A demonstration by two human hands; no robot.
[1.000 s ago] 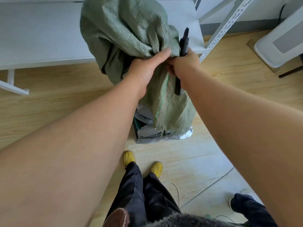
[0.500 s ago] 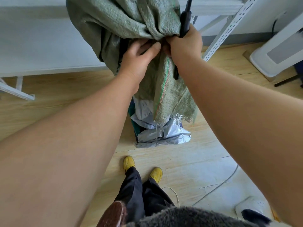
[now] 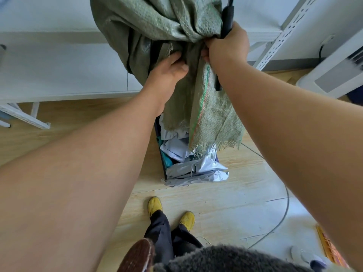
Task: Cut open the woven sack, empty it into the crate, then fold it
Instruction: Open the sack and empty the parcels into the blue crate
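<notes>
A green woven sack [image 3: 157, 26] hangs upside down in the air, its frayed open end drooping over a dark crate [image 3: 162, 161] on the floor. The crate is piled with grey and white plastic parcels [image 3: 194, 169]. My left hand [image 3: 167, 73] grips the bunched fabric at the sack's narrowed middle. My right hand [image 3: 227, 45] grips the same bunch from the right and also holds a black cutter [image 3: 226, 18], whose handle sticks up above my fist and whose lower end shows below my wrist.
A white shelf unit [image 3: 59, 65] stands behind the sack, with a perforated white upright [image 3: 279, 36] at right. A white appliance [image 3: 332, 73] sits at far right. A grey cable [image 3: 284, 209] runs over the floor. My yellow shoes [image 3: 155, 205] stand near the crate.
Both hands have lifted the sack higher and its bulk has shifted upward. My left hand has slid lower on the fabric. More parcels lie in the crate below the open end.
</notes>
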